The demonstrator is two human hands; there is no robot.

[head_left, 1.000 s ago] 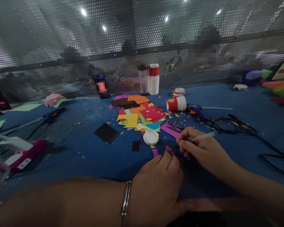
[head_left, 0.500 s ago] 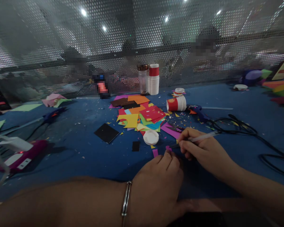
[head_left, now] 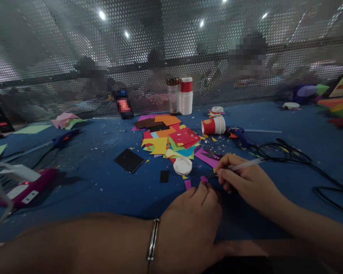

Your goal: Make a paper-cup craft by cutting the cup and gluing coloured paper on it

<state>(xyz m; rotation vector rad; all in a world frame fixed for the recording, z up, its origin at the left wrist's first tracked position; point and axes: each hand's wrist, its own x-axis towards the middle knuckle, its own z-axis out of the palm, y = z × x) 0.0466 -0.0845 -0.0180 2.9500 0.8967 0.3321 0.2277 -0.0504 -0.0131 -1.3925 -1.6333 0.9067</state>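
Note:
My right hand (head_left: 242,180) is closed around a clear pen (head_left: 246,164), its tip down beside a small magenta paper scrap (head_left: 203,178) on the blue table (head_left: 103,182). My left hand (head_left: 193,222), with a metal bangle on the wrist, rests on the table with its fingertips pressed together on that scrap. A second magenta strip (head_left: 188,185) lies just left of the fingers.
A white lid (head_left: 182,166) and two black squares (head_left: 128,160) lie ahead. Behind them sit a heap of coloured paper (head_left: 171,141), a tipped red cup (head_left: 213,125), stacked cups (head_left: 185,96) and a jar. Glue guns and black cables (head_left: 297,156) flank the sides. A mesh screen stands behind.

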